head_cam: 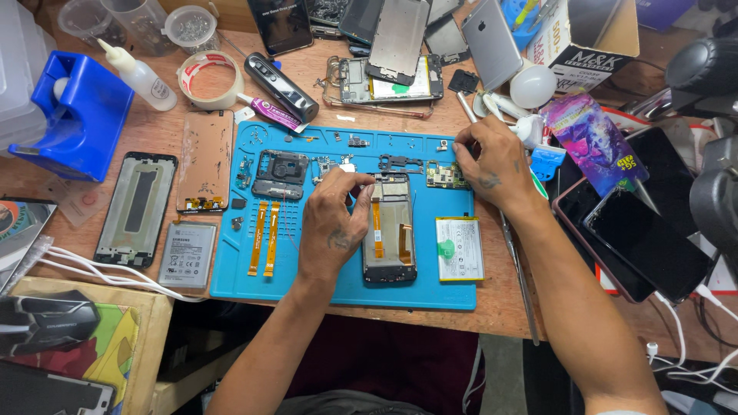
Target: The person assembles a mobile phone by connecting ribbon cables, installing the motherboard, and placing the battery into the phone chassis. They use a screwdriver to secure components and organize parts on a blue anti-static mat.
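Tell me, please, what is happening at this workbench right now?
A person is working on an opened phone that lies on a blue repair mat. The left hand rests on the phone's top left corner, while the right hand reaches to a small circuit board at the mat's upper right. A loose battery lies beside the phone, and two orange ribbon cables lie to its left.
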